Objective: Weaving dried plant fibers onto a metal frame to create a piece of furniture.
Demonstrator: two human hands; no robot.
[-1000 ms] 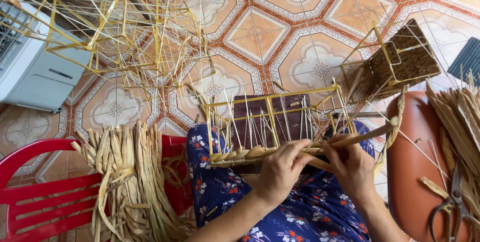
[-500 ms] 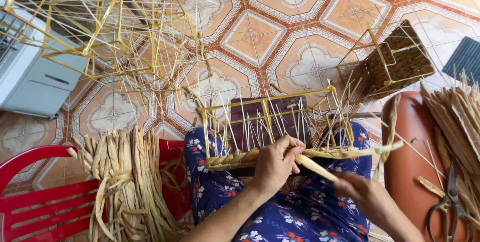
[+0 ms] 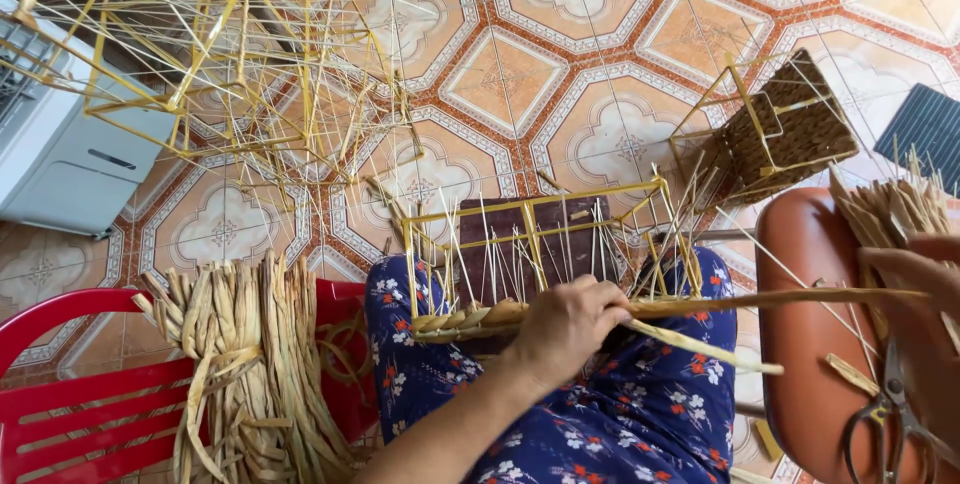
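Note:
A yellow wire basket frame [image 3: 535, 206] with thin upright ribs rests on my lap, its lower edge partly woven with dried straw strands [image 3: 460, 320]. My left hand [image 3: 565, 326] grips the woven row and a long straw strand [image 3: 790, 297] that stretches out to the right. My right hand [image 3: 915, 274] is far right at the frame edge, over a pile of straw [image 3: 885, 214] on the brown stool [image 3: 800, 344]; it seems to hold the strand's far end.
A bundle of straw [image 3: 250, 344] lies over a red plastic chair [image 3: 70, 404] at left. Scissors [image 3: 890, 414] lie on the stool. Empty yellow frames [image 3: 220, 54] pile up at upper left beside a white appliance [image 3: 60, 154]. A half-woven basket [image 3: 780, 134] stands on the tiled floor.
My right hand has moved away from the frame, far to the right over the stool, drawing the straw strand out long. My left hand stays on the woven row.

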